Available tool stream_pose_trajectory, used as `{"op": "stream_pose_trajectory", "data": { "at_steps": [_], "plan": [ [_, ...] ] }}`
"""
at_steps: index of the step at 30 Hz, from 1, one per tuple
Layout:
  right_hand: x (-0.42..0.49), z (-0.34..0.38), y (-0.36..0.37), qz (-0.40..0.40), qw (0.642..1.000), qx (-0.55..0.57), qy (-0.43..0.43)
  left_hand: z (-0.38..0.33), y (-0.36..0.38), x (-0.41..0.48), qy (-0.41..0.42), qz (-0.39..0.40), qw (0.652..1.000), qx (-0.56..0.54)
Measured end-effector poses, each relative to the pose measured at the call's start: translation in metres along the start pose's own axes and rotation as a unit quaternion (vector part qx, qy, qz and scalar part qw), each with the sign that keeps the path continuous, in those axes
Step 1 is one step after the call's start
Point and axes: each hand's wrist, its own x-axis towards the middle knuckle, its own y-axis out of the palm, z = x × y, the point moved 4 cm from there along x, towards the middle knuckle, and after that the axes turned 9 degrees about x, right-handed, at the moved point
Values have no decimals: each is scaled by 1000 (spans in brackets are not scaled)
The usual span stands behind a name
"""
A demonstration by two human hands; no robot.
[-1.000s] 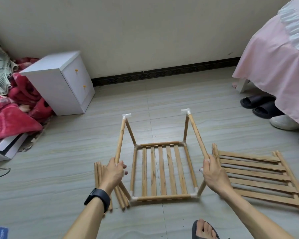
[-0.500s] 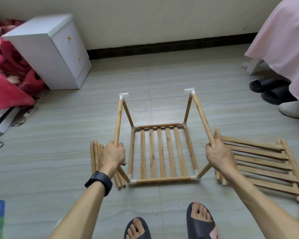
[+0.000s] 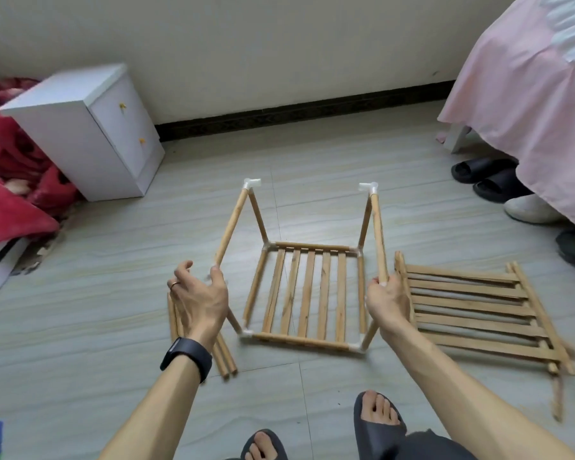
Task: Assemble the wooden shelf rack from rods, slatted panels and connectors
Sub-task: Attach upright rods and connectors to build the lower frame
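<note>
wooden rod (image 3: 379, 240) gripped in right hand (image 3: 387, 302), white cabinet (image 3: 80, 137) drawers closed

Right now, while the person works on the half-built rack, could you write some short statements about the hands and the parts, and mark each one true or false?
1. The right hand grips the near end of the right rod. True.
2. The left hand is clenched tightly round the left rod. False: its fingers are spread and loose beside the rod's near end.
3. A slatted panel fills the bottom of the rack. True.
4. The spare panels lie left of the rack. False: they lie on its right; loose rods lie on its left.
5. A rod joins the two far white connectors. False: nothing spans between them.
</note>
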Motion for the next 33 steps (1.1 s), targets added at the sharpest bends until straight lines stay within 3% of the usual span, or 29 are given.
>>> {"op": "stream_pose_trajectory", "data": {
  "at_steps": [3, 6, 9, 11, 13, 16, 20, 29, 33],
  "plan": [
    [-35, 1, 20, 114, 992, 43, 12, -13, 5, -18, 81, 13, 997, 12],
    [-62, 4, 34, 282, 958, 50, -12, -28, 28, -36, 134, 128, 982, 29],
    [-69, -6, 29, 403, 914, 40, -28, -49, 53, -57, 206, 243, 944, 87],
    [-58, -23, 17, 413, 909, 52, -20, -65, 67, -69, 285, 268, 905, 167],
    [-32, -52, 0, 358, 931, 72, 20, -78, 79, -75, 351, 276, 863, 235],
    [24, -111, -31, 188, 960, 151, 140, -92, 103, -81, 407, 300, 814, 285],
    [81, -181, -65, 9, 935, 241, 259, -105, 133, -89, 433, 308, 798, 284],
    [129, -203, -62, -96, 852, 379, 348, -106, 145, -86, 414, 324, 820, 228],
    [132, -189, -70, -123, 845, 398, 335, -104, 142, -85, 412, 332, 823, 205]
  ]
}}
